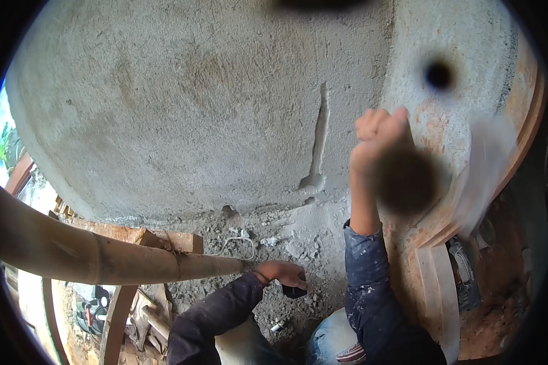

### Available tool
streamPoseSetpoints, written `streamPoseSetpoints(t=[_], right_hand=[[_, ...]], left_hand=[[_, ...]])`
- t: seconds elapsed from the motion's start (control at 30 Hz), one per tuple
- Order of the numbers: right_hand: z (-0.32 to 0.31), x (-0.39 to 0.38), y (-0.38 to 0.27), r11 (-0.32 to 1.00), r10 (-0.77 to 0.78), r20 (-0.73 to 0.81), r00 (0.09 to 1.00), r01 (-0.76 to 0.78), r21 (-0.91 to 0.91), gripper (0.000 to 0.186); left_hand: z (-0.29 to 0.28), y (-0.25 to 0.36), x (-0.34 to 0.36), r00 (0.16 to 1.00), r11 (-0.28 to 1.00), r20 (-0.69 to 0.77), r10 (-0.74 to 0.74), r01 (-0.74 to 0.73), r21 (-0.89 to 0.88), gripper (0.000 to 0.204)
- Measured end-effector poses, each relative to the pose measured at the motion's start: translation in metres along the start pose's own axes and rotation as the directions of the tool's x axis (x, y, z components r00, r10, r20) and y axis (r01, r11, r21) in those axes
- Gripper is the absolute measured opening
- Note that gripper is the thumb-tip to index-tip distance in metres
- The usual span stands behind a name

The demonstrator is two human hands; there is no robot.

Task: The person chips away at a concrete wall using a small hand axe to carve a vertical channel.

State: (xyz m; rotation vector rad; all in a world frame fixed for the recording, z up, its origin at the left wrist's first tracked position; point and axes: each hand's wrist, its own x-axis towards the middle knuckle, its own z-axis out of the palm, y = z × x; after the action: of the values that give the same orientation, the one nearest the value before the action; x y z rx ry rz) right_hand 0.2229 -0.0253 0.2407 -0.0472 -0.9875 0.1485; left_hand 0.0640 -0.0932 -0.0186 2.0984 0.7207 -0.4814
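Note:
My right hand (pixel 380 131) is raised in front of the grey plastered wall (pixel 182 121), its fingers curled closed. A dark round blur covers its wrist and lower palm, so what it holds, if anything, cannot be made out. A pale, smeared shape (pixel 487 170) shows to the right of that hand. Low down, my left hand (pixel 283 272) is curled over a small black object (pixel 294 292), just above the rubble. Between the hands and higher up, a narrow vertical groove (pixel 318 140) is cut into the wall, widening at its bottom end.
A thick bamboo pole (pixel 140 266) slants in from the left, ending near my left hand. Behind it lies a wooden beam (pixel 186 241). Broken mortar (pixel 307 246) and a bent wire (pixel 240 239) lie at the wall's foot. A wooden frame (pixel 435 292) and a shoe (pixel 464 277) are at right.

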Motion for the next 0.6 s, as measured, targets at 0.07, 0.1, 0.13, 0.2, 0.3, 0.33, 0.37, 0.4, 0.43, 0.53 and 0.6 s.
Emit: streamPoseSetpoints(t=[0.07,0.1,0.13,0.2,0.3,0.33,0.37,0.4,0.43,0.53,0.6], right_hand=[[-0.025,-0.016,0.031,0.965,-0.239,0.013,0.971,0.239,-0.104,0.047],[-0.057,-0.034,0.066,0.78,-0.293,0.121,0.949,0.31,-0.543,0.045],[-0.056,-0.064,0.075,0.571,0.215,-0.091,0.972,-0.2,-0.796,0.043],[-0.071,-0.082,0.096,0.182,0.566,-0.171,0.806,-0.325,-0.928,0.044],[-0.052,-0.068,0.061,0.338,0.639,-0.133,0.757,-0.432,-0.836,0.052],[-0.031,-0.05,0.039,0.512,0.634,-0.04,0.772,-0.458,-0.726,0.05],[-0.021,-0.032,0.021,0.671,0.499,-0.027,0.866,-0.406,-0.62,0.048],[-0.007,-0.017,0.007,0.832,0.335,0.035,0.942,-0.279,-0.479,0.049],[0.011,-0.006,-0.013,0.95,0.154,0.042,0.987,-0.137,-0.281,0.048],[-0.046,-0.01,0.028,0.992,-0.127,0.125,0.984,0.127,0.012,0.048],[-0.054,-0.053,0.061,0.692,0.191,0.035,0.981,-0.109,-0.714,0.047]], left_hand=[[-0.002,0.001,0.002,0.999,0.998,0.044,0.0,-0.003,0.067,0.065],[-0.002,0.004,0.004,0.999,0.999,0.033,-0.005,0.003,0.047,0.064],[0.0,0.005,0.004,1.0,1.0,0.01,-0.02,0.02,0.007,0.062],[0.004,0.011,0.003,0.999,0.999,-0.014,-0.046,0.046,0.025,0.062],[0.0,0.023,-0.006,0.995,0.998,-0.086,0.049,-0.047,0.03,0.063],[0.009,0.02,-0.009,0.995,0.999,-0.091,0.034,-0.034,0.011,0.063],[0.006,0.022,-0.007,0.997,0.999,-0.068,0.025,-0.023,0.036,0.063],[0.0,0.018,-0.005,0.998,0.999,-0.059,0.009,-0.006,0.054,0.063],[0.006,0.003,-0.001,0.992,0.997,-0.107,0.069,-0.065,0.044,0.064],[0.001,0.006,-0.001,0.999,0.997,-0.038,-0.005,0.008,0.076,0.065],[-0.004,0.017,-0.003,0.999,0.998,0.03,-0.042,0.04,0.058,0.066]])
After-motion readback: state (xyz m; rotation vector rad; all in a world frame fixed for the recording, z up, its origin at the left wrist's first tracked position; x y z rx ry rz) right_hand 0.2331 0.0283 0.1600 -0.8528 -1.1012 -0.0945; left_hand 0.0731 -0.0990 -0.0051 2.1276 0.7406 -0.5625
